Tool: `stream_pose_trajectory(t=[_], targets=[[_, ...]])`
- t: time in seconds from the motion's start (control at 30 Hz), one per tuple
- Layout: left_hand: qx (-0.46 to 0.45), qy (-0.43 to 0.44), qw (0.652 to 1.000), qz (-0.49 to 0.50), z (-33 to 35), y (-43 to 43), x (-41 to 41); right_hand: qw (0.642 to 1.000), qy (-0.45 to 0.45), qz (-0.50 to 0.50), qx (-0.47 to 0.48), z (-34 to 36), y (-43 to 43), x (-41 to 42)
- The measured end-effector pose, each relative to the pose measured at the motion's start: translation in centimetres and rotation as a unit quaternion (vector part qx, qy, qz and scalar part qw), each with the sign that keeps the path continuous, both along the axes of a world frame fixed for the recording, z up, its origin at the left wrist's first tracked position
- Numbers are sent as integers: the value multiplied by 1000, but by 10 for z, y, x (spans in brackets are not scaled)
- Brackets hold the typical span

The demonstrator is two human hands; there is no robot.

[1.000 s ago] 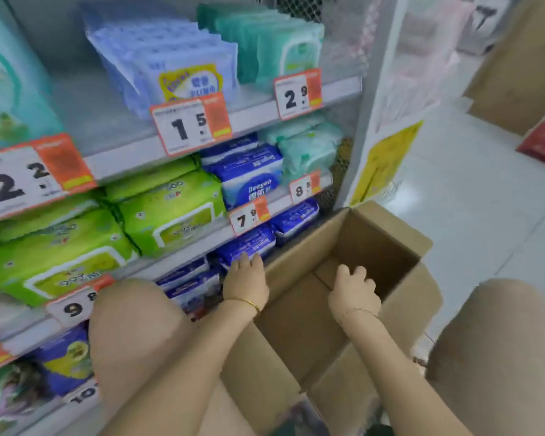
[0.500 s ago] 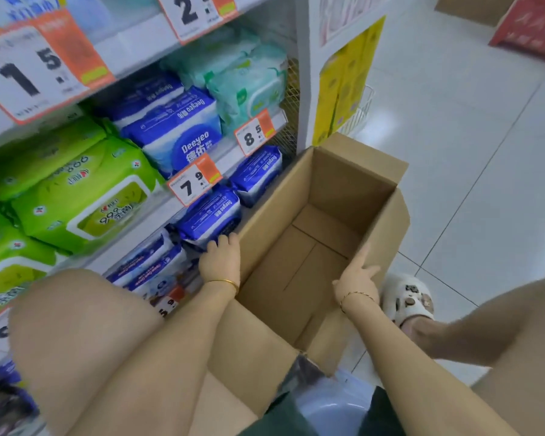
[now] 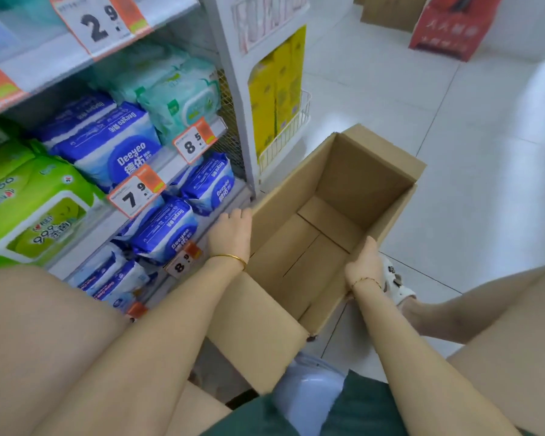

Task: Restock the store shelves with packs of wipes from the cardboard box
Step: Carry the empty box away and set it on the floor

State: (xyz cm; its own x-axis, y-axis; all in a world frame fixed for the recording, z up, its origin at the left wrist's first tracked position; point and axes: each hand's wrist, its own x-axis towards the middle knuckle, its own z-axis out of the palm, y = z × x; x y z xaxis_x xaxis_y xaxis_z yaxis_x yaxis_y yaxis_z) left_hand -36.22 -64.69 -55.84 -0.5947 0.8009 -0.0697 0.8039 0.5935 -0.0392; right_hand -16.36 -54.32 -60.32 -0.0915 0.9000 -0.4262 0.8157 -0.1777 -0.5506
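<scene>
Head view. Crouches before the store shelves, with the open cardboard box on the tiled floor, just beside the lowest shelf. Lays the left hand flat against the outside of the box's left wall, fingers straight, holding nothing. Sets the right hand on the right wall's rim, fingers hidden behind it; cannot tell the grip. Blue Deeyeo wipes packs on the lower shelves, just left of the left hand.
</scene>
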Motion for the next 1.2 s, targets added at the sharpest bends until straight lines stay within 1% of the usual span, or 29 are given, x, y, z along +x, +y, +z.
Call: stream_pose_trajectory(t=[0.17, 0.27, 0.37, 0.47, 0.6, 0.7, 0.83, 0.93, 1.0, 1.03, 1.13, 1.17, 1.2], targets=[[31, 44, 997, -60, 42, 67, 11, 998, 7, -44, 33, 34, 50, 17], [59, 59, 992, -93, 63, 112, 14, 995, 34, -84, 52, 56, 89, 24], [53, 39, 988, -138, 74, 162, 20, 989, 54, -116, 71, 76, 136, 34], [25, 7, 982, -186, 74, 213, 37, 980, 77, -172, 56, 88, 186, 34], [22, -7, 955, -295, 56, 298, 57, 960, 124, -252, 18, 95, 270, 17], [5, -38, 935, -353, 47, 382, 65, 938, 148, -314, -13, 97, 339, 5], [-34, -84, 895, -437, 46, 481, 79, 928, 137, -346, -32, 91, 425, -3], [-73, -55, 893, -441, 51, 535, 86, 910, 159, -381, -35, 96, 476, -1], [-114, -40, 901, -417, 68, 574, 97, 884, 195, -421, -59, 118, 507, 5], [-132, -42, 907, -397, 77, 584, 103, 882, 197, -423, -64, 125, 515, 8], [-148, -90, 920, -352, 109, 619, 118, 905, 168, -384, -71, 160, 546, 27], [-150, -97, 923, -342, 123, 633, 123, 921, 145, -352, -76, 174, 557, 36], [-152, -98, 925, -335, 137, 647, 125, 947, 102, -294, -78, 187, 569, 49]])
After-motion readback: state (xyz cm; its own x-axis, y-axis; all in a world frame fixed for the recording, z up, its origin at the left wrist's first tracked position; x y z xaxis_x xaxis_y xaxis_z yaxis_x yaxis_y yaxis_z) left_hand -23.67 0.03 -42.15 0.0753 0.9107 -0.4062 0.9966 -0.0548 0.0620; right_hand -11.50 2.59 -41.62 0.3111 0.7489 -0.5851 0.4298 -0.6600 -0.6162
